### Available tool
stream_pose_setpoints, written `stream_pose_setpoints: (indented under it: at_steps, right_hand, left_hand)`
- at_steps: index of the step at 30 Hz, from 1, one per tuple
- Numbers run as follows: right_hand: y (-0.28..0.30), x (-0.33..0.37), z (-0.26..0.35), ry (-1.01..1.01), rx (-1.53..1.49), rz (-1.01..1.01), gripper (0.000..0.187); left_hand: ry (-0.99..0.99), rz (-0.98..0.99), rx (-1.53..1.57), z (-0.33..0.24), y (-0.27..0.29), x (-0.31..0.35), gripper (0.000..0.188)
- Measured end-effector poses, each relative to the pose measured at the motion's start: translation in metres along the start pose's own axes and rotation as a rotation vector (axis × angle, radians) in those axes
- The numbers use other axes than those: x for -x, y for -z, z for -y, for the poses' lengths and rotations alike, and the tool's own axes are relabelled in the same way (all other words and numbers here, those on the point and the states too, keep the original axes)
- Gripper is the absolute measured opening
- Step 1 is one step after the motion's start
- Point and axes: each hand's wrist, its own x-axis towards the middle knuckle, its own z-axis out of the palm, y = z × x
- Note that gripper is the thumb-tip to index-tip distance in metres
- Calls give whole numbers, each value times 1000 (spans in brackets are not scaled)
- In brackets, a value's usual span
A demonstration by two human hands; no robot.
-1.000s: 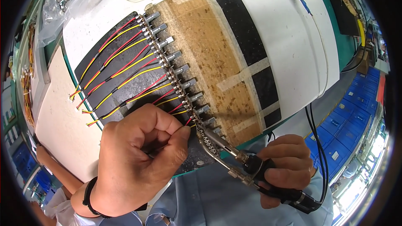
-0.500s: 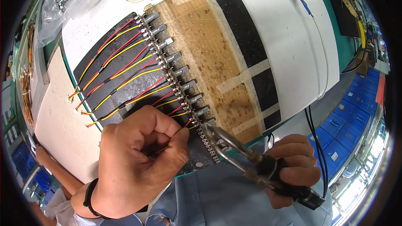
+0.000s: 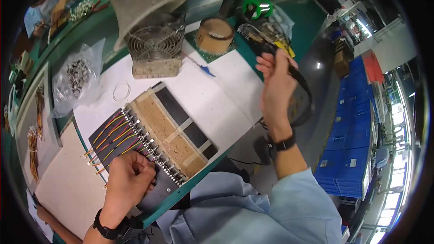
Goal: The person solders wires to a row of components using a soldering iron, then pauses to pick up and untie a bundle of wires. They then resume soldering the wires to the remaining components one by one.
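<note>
Partly behind the left hand [image 3: 129,178], coloured wires [image 3: 116,136].

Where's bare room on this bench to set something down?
The white sheet looks bare between the taped brown board and blue-tipped wire; so does the beige board left of the left hand. Crowded: the red and yellow wires, and around the right hand and brown tape roll.

Lower left: left hand [image 3: 129,178], pinched, at row of wired metal parts [image 3: 139,128]. Right of centre: right hand [image 3: 278,83], curled; black cable [image 3: 308,91] beside it. Upper left: round fan grille [image 3: 156,43]. Far right: blue boxes [image 3: 348,129].
</note>
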Motion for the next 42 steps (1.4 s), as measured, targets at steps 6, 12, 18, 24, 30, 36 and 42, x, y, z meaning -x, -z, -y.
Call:
stream_pose_setpoints:
  at_steps: [6, 12, 18, 24, 30, 36, 42]
  right_hand:
    - [-36, -50, -35, -390, -378, -55, 28]
    - [-24, -83, -94, -668, -355, 283, 21]
    - [-23, -57, -52, -1053, -382, 300, 33]
    - [0, 9, 12, -936, -131, 465, 24]
    - [4, 64, 54, -739, 147, 749, 22]
    - [0, 89, 74, -638, 362, 770, 22]
    - [-23, 107, 98, -504, 424, 942, 21]
  left_hand:
    - [-147, -18, -236, 3, 1, -6, 8]
    - [-499, -296, -737, 14, -17, -9, 9]
    - [-645, -432, -675, 21, -8, 8, 15]
    - [-491, -843, -654, 33, 142, -5, 20]
    - [249, -1335, -1034, 117, 323, -11, 46]
    - [221, -1082, -943, 151, 355, -23, 36]
    - [74, -1193, -911, 154, 362, -15, 32]
